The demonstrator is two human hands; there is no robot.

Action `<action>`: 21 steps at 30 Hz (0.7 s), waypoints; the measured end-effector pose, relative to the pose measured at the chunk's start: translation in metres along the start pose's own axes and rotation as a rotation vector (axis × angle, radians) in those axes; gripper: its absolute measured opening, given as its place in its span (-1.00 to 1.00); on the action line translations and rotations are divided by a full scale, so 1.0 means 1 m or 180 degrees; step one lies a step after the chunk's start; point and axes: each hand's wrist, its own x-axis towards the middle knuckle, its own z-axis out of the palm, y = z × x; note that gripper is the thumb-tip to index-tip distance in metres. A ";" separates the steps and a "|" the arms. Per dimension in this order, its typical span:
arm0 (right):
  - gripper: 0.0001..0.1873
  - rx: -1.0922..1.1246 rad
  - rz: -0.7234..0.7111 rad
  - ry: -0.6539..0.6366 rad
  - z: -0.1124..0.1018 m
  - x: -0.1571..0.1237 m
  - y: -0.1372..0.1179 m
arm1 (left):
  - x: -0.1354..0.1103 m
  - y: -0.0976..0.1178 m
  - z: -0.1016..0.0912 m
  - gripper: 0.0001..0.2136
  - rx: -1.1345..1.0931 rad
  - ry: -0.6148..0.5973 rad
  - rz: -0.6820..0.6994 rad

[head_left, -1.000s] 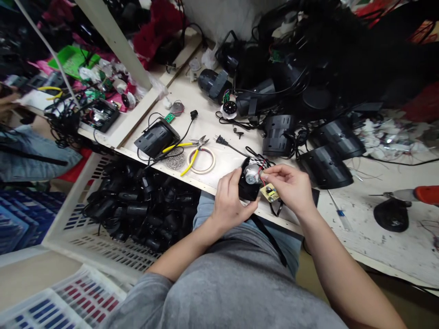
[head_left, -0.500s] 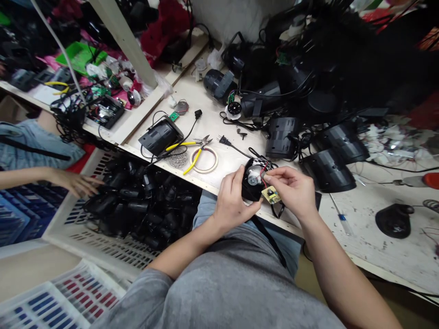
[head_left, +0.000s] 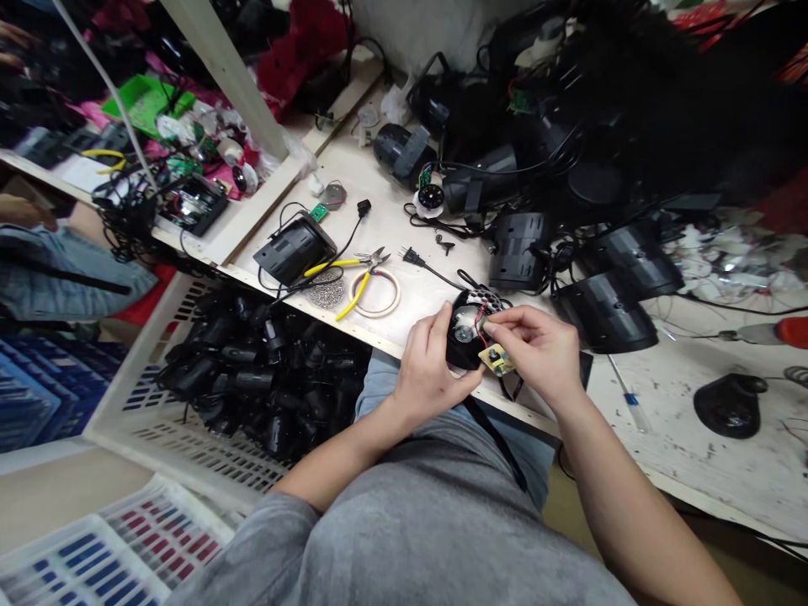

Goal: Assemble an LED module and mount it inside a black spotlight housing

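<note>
Left hand [head_left: 426,370] curled round a small black housing [head_left: 459,347] at the near edge of the workbench [head_left: 669,438], fingers closed on its side, silver motor face [head_left: 467,322] turned up. Right hand [head_left: 536,349] pinching a small yellow circuit board [head_left: 497,361] between thumb and fingertips — just beside the housing, red wires running into it. Yellow-handled cutters [head_left: 353,273] and a tape ring [head_left: 374,293] lying further left; white crate [head_left: 157,438] of black parts below the bench — screwdriver [head_left: 624,394] off to the right

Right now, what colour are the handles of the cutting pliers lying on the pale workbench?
Yellow handles on the steel-jawed cutting pliers, clearest in the head view, beside the ring of tape.
</note>
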 end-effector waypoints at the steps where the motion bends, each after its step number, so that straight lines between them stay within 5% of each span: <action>1: -0.77 -0.0036 -0.0041 -0.0006 0.000 0.000 0.000 | 0.000 0.000 0.000 -0.14 0.0016 0.0019 0.0009; 12: -0.81 -0.0215 -0.0580 -0.0256 -0.009 0.005 0.000 | 0.005 0.004 0.000 -0.15 0.0012 0.0144 0.0081; 21: -0.74 -0.0127 -0.0586 -0.0630 -0.012 0.014 0.003 | 0.008 0.005 0.001 -0.13 0.0142 0.0155 0.0036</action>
